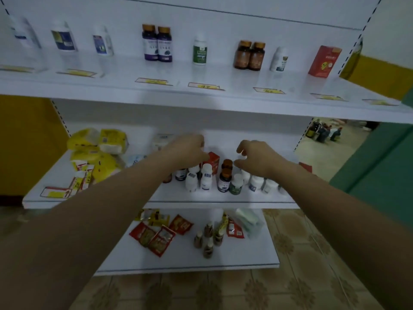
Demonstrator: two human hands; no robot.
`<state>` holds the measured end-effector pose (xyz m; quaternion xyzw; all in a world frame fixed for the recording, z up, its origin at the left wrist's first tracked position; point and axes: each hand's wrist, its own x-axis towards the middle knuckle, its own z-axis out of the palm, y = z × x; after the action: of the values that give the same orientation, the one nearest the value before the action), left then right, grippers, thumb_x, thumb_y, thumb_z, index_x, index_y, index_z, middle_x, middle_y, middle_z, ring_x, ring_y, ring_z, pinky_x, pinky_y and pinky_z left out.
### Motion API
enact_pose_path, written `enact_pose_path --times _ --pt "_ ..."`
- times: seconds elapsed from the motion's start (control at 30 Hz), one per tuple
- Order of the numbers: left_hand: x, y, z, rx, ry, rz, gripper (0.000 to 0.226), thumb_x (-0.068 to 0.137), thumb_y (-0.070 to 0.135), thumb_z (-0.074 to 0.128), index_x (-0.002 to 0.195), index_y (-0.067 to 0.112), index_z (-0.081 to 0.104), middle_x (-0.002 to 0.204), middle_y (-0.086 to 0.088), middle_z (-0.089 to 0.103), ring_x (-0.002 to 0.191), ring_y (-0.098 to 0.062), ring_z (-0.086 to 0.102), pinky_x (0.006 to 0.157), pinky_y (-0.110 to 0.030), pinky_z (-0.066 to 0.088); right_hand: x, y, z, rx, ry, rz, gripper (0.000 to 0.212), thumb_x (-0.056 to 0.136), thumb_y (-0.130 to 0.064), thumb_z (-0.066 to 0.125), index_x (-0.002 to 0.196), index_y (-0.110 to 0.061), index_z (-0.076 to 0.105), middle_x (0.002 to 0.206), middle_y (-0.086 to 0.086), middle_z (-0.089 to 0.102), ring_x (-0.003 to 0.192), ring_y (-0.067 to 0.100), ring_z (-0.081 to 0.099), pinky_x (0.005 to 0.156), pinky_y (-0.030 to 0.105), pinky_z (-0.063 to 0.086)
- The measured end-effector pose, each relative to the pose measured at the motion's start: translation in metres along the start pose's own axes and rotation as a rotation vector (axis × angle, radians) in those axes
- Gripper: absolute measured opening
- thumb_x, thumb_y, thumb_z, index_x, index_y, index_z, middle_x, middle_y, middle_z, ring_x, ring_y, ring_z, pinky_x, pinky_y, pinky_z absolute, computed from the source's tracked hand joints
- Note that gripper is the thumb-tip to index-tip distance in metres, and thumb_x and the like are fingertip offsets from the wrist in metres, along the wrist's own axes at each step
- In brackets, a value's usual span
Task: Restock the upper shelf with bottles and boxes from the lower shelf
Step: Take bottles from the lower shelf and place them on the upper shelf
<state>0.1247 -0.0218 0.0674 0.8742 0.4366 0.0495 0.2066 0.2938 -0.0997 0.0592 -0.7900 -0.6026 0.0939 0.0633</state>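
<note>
1. Upper shelf [223, 101] — partly stocked: a spaced row of bottles, among them a purple pair [157, 43], a green-labelled white bottle [200, 50] and an amber pair [249, 55], ends at the right with a red box [324, 61]. Wide gaps remain between the items.
2. Lower shelf [111, 198] — a dense cluster of bottles [214, 177] and a second red box [212, 161] stand here, not yet moved; by this count most of the restocking is judged still to do.
3. Left hand [190, 151] — fingers curled downward over the left part of the cluster, just beside the second red box; whether they grip anything cannot be told, as the hand hides its fingertips.
4. Right hand [257, 159] — fingers spread and bent, holding nothing, poised above the white bottles [257, 182] and near a brown-capped bottle [227, 164].
</note>
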Motion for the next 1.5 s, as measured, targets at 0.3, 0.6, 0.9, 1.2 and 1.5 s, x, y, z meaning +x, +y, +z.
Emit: enact_pose_path --times 0.3,0.6,0.9,1.2,1.5 --pt "0.041 -0.065 0.102 -0.112 -0.232 -0.225 0.039 0.094 0.025 0.053 0.129 0.011 0.046 0.133 -0.013 0.05 0.119 -0.025 0.049 0.081 -0.021 0.039 0.064 0.021 0.109 0.127 -0.254 -0.028 0.012 0.094 -0.016 0.052 0.1 -0.007 0.056 0.109 0.015 0.06 0.102 0.027 0.056 0.067 0.022 0.039" --pt "0.119 -0.122 0.18 -0.212 -0.118 -0.268 0.054 0.083 0.023 0.066 0.127 0.0 0.044 0.125 -0.019 0.052 0.118 -0.036 0.051 0.096 -0.04 0.044 0.124 0.028 0.214 0.383 -0.156 0.12 0.062 0.089 -0.028 0.061 0.139 -0.004 0.031 0.134 0.015 0.046 0.121 0.03 0.047 0.095 0.035 0.041" --pt "0.15 -0.133 0.23 -0.478 0.078 -0.184 0.065 0.089 0.013 0.061 0.144 0.01 0.027 0.148 -0.008 0.038 0.135 -0.024 0.039 0.106 -0.025 0.029 0.147 0.022 0.25 0.591 0.035 0.134 0.052 0.092 -0.02 0.059 0.138 -0.015 0.037 0.132 0.009 0.055 0.12 0.027 0.054 0.096 0.032 0.043" --pt "0.126 -0.128 0.189 -0.751 0.002 -0.315 0.052 0.077 0.013 0.074 0.124 0.014 0.053 0.121 -0.005 0.06 0.114 -0.022 0.056 0.089 -0.023 0.039 0.129 0.021 0.201 0.808 -0.058 0.091 0.044 0.088 -0.025 0.064 0.128 -0.019 0.048 0.109 -0.006 0.056 0.102 0.014 0.055 0.08 0.019 0.04" --pt "0.054 -0.09 0.11 -1.07 0.012 -0.257 0.031 0.083 0.023 0.069 0.108 0.021 0.052 0.107 -0.003 0.062 0.091 -0.011 0.061 0.074 -0.02 0.05 0.088 0.002 0.122 0.878 -0.24 0.0 0.058 0.065 -0.066 0.066 0.105 -0.026 0.052 0.095 -0.005 0.065 0.089 0.015 0.063 0.078 0.034 0.052"
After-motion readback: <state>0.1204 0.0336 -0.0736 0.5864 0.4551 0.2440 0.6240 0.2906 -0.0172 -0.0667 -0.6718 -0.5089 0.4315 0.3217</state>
